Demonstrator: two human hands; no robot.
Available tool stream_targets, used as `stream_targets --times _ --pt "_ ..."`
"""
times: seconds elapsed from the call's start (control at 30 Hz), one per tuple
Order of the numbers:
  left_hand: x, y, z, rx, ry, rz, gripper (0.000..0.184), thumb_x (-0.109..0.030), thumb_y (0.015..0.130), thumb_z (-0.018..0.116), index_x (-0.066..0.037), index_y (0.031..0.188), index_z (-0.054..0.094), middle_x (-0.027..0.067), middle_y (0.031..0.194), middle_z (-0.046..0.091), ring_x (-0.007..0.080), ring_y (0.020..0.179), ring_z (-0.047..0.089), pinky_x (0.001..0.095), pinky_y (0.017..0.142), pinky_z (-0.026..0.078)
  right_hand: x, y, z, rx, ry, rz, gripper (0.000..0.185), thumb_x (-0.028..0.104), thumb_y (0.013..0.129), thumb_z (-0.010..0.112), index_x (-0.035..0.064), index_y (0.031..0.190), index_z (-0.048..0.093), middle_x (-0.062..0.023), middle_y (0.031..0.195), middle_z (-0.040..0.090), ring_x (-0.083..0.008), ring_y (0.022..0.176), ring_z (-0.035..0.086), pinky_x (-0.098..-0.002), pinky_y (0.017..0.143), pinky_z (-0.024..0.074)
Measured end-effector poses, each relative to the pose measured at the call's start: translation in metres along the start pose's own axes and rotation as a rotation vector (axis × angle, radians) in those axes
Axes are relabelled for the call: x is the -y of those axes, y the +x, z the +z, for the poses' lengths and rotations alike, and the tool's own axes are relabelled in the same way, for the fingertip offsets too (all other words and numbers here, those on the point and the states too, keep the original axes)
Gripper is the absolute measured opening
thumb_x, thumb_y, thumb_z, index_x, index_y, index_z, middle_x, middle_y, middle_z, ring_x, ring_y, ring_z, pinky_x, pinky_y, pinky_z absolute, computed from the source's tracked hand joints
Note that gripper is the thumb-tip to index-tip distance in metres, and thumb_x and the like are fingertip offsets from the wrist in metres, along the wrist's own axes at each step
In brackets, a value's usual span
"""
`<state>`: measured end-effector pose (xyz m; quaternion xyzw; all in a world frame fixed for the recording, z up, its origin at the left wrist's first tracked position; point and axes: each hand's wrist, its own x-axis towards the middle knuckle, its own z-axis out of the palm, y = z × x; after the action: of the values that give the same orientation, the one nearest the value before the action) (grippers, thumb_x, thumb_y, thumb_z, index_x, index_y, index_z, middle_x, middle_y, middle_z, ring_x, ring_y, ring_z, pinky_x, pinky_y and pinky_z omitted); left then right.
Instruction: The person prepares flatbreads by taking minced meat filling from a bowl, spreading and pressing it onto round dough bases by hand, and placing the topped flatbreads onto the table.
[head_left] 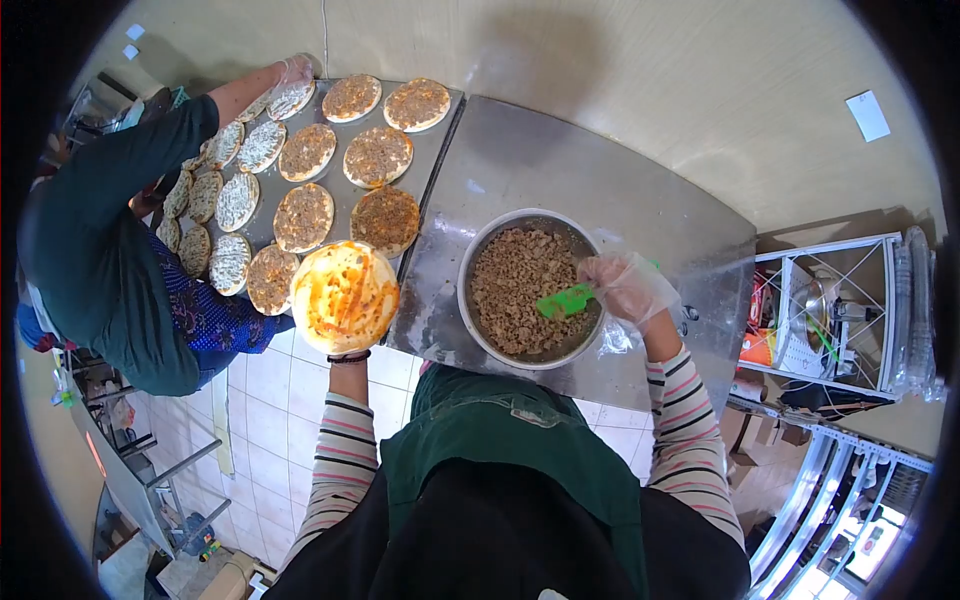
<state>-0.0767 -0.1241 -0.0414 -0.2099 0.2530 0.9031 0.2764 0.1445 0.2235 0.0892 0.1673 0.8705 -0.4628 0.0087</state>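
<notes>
My left hand [349, 357] holds up a round flatbread [346, 297] smeared with orange-red sauce; the bread hides nearly all of its fingers. In a clear plastic glove, my right hand [622, 287] is closed around a green spatula [566, 301]. The spatula's blade rests on crumbled cooked ground meat [525, 285] inside a round metal bowl [480, 338]. Just beyond the flatbread, a meat-topped flatbread [385, 221] lies on the metal table [433, 310].
Several flatbreads with meat or a white topping [238, 202] cover the table's left part. A co-worker [110, 280] leans in there, a gloved hand [293, 72] at the far edge. To the right stands a white wire rack [822, 385] with utensils.
</notes>
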Motion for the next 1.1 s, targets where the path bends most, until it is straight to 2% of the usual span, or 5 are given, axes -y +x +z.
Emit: stream_targets --times 0.07,0.47,0.5,0.63,1.1 --pt "0.013 -0.004 0.009 0.028 -0.008 -0.019 0.052 -0.043 0.091 0.032 -0.009 0.129 0.043 0.0134 0.131 0.047 0.0327 0.12 0.046 0.0543 0.099 0.035 0.001 0.004 -0.003 -0.08 -0.515 -0.149 0.005 0.008 0.076 0.053 0.0067 0.077 0.058 -0.0163 0.072 0.06 -0.0315 0.069 0.06 -0.0398 0.062 0.0472" --pt "0.059 -0.039 0.029 0.143 -0.046 -0.156 0.052 -0.042 0.091 0.033 -0.009 0.129 0.043 0.0143 0.13 0.047 0.033 0.119 0.046 0.0539 0.099 0.036 -0.014 -0.013 0.087 -0.48 -0.643 -0.218 0.02 0.018 0.084 0.053 0.0029 0.095 0.058 -0.016 0.089 0.058 -0.0332 0.086 0.058 -0.0444 0.072 0.0486" --pt "0.059 -0.04 0.03 0.154 -0.053 -0.168 0.052 -0.042 0.091 0.033 -0.009 0.129 0.043 0.0143 0.13 0.047 0.0331 0.119 0.046 0.0539 0.099 0.036 -0.011 -0.015 0.087 -0.358 -0.623 0.062 0.029 0.026 0.085 0.051 0.0018 0.101 0.055 -0.0191 0.096 0.056 -0.0351 0.09 0.058 -0.0446 0.076 0.0491" --pt "0.062 -0.043 0.036 0.204 -0.071 -0.215 0.051 -0.042 0.091 0.033 -0.008 0.129 0.043 0.0146 0.13 0.047 0.0332 0.119 0.046 0.0538 0.099 0.036 0.032 0.002 0.098 -0.191 -0.48 0.337 0.039 0.033 0.086 0.051 0.0021 0.11 0.05 -0.0246 0.103 0.052 -0.041 0.094 0.055 -0.0476 0.08 0.0473" --pt "0.079 -0.052 0.061 0.38 -0.144 -0.384 0.051 -0.041 0.092 0.034 -0.008 0.129 0.043 0.0156 0.13 0.047 0.0336 0.118 0.047 0.0534 0.098 0.037 0.018 0.008 0.112 0.126 -0.649 -0.104 0.029 0.021 0.077 0.057 0.0047 0.101 0.055 -0.0203 0.098 0.054 -0.0319 0.084 0.059 -0.0452 0.065 0.0509"
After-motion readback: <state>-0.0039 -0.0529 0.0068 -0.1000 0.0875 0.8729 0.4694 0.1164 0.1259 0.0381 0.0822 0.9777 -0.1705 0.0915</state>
